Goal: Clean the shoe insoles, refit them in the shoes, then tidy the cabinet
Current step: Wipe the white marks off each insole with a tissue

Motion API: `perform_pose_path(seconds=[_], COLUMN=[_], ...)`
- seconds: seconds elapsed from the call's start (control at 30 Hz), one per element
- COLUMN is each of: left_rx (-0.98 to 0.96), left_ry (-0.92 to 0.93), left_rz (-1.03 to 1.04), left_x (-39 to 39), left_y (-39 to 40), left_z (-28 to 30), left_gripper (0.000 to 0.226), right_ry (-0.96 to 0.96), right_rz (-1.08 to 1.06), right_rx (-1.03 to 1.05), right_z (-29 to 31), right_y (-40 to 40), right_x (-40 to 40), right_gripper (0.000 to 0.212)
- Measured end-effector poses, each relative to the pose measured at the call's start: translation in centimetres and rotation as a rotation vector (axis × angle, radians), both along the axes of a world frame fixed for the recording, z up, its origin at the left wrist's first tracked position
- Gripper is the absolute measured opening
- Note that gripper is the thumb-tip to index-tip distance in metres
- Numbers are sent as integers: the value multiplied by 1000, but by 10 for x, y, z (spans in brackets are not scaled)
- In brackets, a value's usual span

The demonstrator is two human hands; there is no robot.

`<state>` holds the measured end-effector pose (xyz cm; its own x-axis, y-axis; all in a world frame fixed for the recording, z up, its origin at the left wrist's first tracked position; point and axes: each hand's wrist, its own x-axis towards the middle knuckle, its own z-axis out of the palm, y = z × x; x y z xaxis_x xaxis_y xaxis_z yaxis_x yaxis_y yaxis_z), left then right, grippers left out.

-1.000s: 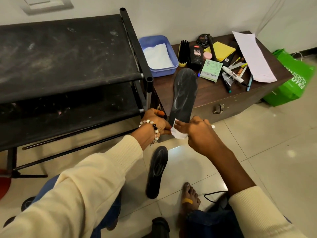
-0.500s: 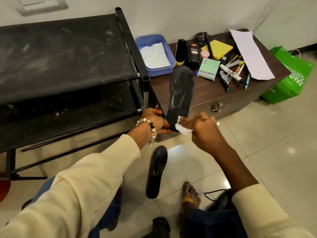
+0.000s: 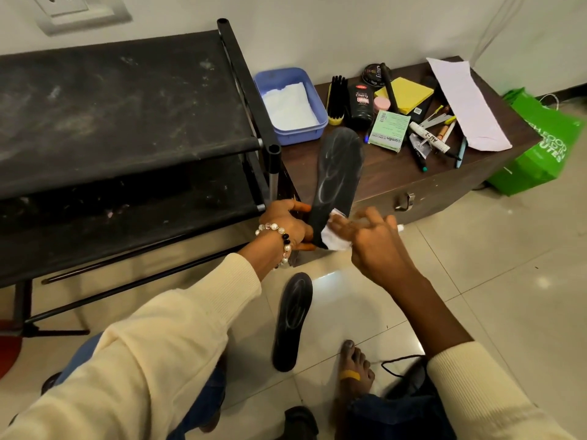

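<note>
In the head view, your left hand (image 3: 287, 228) curls its grip round the heel end of 1 black insole (image 3: 338, 173), fingers wrapped at its left edge, holding it up so the toe end points away over the dark wooden cabinet (image 3: 422, 185). Your right hand (image 3: 374, 246) sits just to the right of that heel end and presses a white wipe (image 3: 333, 238) against the insole's face; its fingers are blurred, spread rather than closed, so you cannot tell exactly how the wipe is pinched. Pale smears show along the insole's surface.

A 2nd black insole (image 3: 292, 322) lies flat on the tiled floor (image 3: 492, 296), below both hands and apart from them, near your bare foot (image 3: 355, 369).

On the cabinet top you have 1 blue tub (image 3: 319, 128) with white tissue in it, 1 black brush (image 3: 336, 100) standing just beside it, 1 black bottle (image 3: 362, 104), 1 round tin (image 3: 374, 73), 1 yellow pad (image 3: 409, 93), 1 green box (image 3: 389, 130), 1 long white sheet of paper (image 3: 467, 106), and a loose heap of pens you cannot count exactly. 1 green bag (image 3: 540, 144) rests on the floor at the cabinet's right end. 1 black shoe rack (image 3: 120, 122) stands to the left, touching the cabinet's side.
</note>
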<state>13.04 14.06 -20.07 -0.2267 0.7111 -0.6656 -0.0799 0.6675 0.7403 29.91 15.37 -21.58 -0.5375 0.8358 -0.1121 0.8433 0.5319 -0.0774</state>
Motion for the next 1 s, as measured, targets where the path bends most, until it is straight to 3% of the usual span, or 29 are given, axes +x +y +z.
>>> perform_pose_path(seconds=[0.1,0.2,0.27,0.37,0.63,0.87,1.0], left_rx=[15,32,31,11,-9,-53,-54], left_ry=[72,92,80,59,-5,-12,-69], left_rz=[-29,-46,-37,16,56,38,35], left_x=[-1,-2,-3,-4,-2,-4,-6], left_y=[1,2,1,1,0,-4,-7], left_z=[0,1,0,-1,3,3,7], left_gripper=[49,51,50,49,36,30,29], right_ry=[-4,-11,-67,-74,411,96,57], right_rz=[173,-11,-154,-172,-363,-99,53], right_rx=[56,142,88,46,147,-5,125], right_z=[1,3,1,-1,7,-17,-5], right_y=[2,14,17,13,16,13,13], right_x=[1,14,18,7,-2,-30,-19], right_gripper=[64,66,63,61,55,56,58])
